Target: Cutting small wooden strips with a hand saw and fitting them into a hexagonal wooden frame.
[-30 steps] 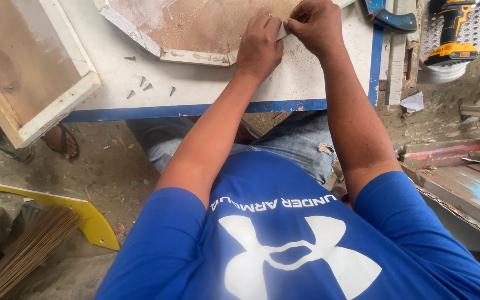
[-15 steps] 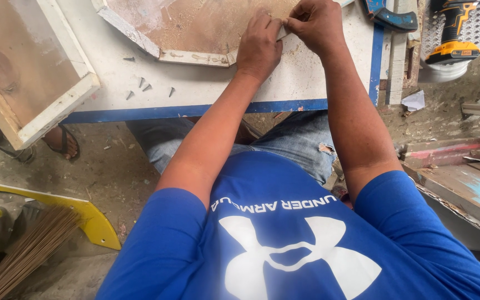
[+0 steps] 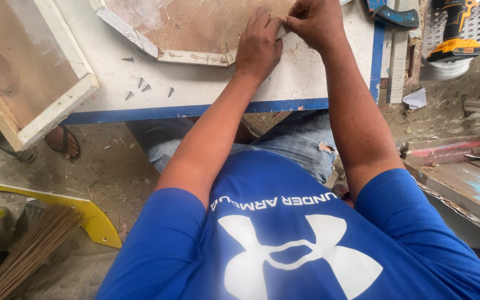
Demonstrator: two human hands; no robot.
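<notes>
A brown wooden board with a chipped white frame (image 3: 195,56) lies on the white, blue-edged table (image 3: 206,91). Both hands meet at the board's near right edge. My left hand (image 3: 259,47) rests on the frame with its fingers curled and pinched against the white edge strip. My right hand (image 3: 315,22) is closed just beside it, its fingertips touching the left hand's at the same strip. Whatever small thing lies between the fingertips is hidden. My blue shirt fills the bottom of the view.
Several small nails (image 3: 143,88) lie loose on the table. A second framed panel (image 3: 34,83) overhangs the table's left end. A yellow-black drill (image 3: 454,30) and a blue tool (image 3: 393,14) sit at the top right. On the floor are a sandalled foot (image 3: 62,141), a yellow piece (image 3: 56,203) and a broom (image 3: 29,250).
</notes>
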